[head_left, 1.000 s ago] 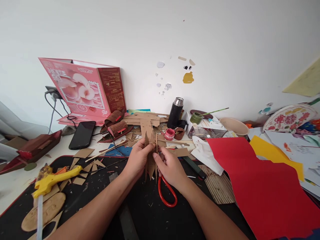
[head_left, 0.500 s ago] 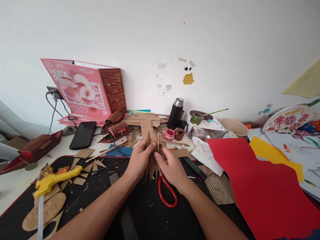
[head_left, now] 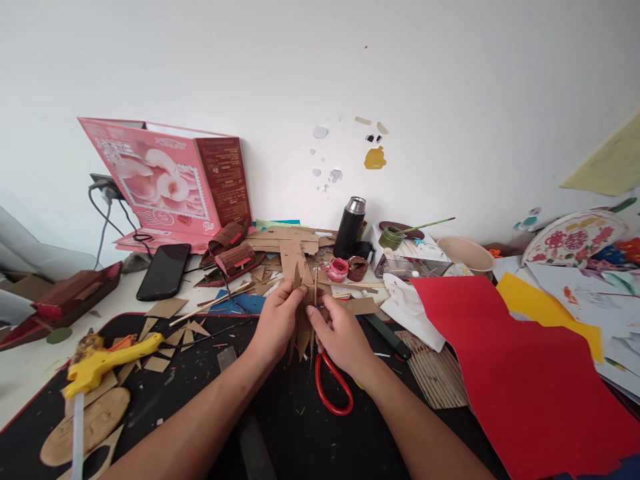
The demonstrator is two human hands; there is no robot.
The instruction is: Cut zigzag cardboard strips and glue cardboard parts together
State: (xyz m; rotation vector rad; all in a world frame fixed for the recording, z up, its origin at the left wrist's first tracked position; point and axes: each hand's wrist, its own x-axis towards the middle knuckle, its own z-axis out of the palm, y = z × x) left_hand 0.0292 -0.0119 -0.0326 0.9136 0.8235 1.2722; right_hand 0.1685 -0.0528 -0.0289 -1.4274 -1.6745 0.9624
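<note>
Mid-table, my left hand (head_left: 280, 313) is closed with its thumb pressed on pointed brown cardboard pieces (head_left: 303, 333). Opposite it, my right hand (head_left: 340, 330) is closed on the right edge of the same cardboard, where a thin piece stands nearly upright. Sharp tips rise above my fingers and hang below them. Just under my right hand is the red handle of a pair of scissors (head_left: 334, 393); its blades are hidden, and I cannot tell whether that hand touches it. My fingertips are partly hidden behind the cardboard.
A yellow glue gun (head_left: 100, 360) lies on the black mat (head_left: 200, 407) at left. Small brown model boats (head_left: 233, 257), a phone (head_left: 164, 272), a black flask (head_left: 350, 228) and paint jars (head_left: 339, 269) stand behind. Red paper (head_left: 510, 373) covers the right side.
The view has shifted very slightly. Both hands keep their hold on the cardboard, and its pieces have turned or shifted a little between the fingers.
</note>
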